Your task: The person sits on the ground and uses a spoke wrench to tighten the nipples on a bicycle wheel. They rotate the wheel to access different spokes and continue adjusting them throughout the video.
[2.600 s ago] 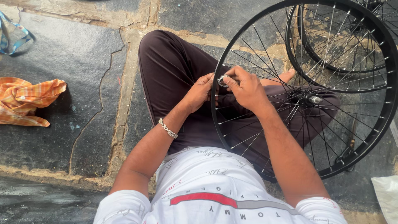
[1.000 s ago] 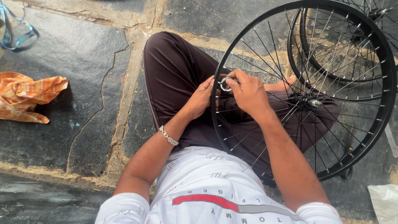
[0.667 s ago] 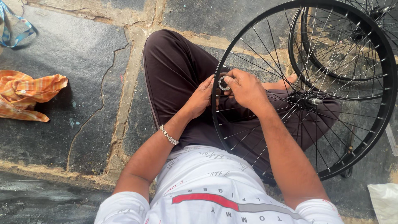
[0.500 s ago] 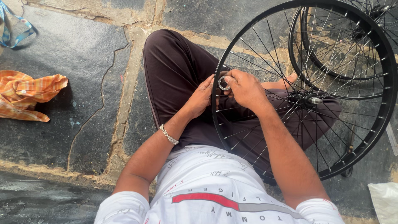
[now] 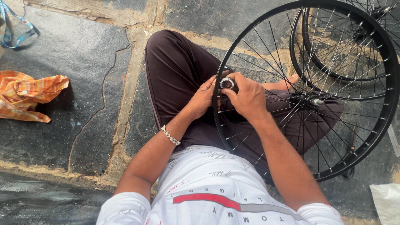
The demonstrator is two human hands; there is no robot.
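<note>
— Since a moment ago, has anything shifted?

— Hardly. Both hands stay at the same spot on the wheel's rim, and the small round metal tool point(image 5: 226, 83) has not left them.

— Who holds what?

— The right hand point(image 5: 248, 96) is clenched around the tool, pinching it at the rim; the left hand point(image 5: 203, 98) cups it from the left, fingers closed against it.

— Which way does the tool face?

— Its open ring faces up toward the camera; I cannot tell its long axis.

— And the wheel?

— The black wheel point(image 5: 377, 46) stands over the lap, hub axle point(image 5: 315, 101) pointing right. A second wheel point(image 5: 301, 39) lies behind it, far right.

— Anything else?

— An orange checked cloth point(image 5: 26, 95) lies on the stone floor point(image 5: 79, 50), well to the left.
</note>
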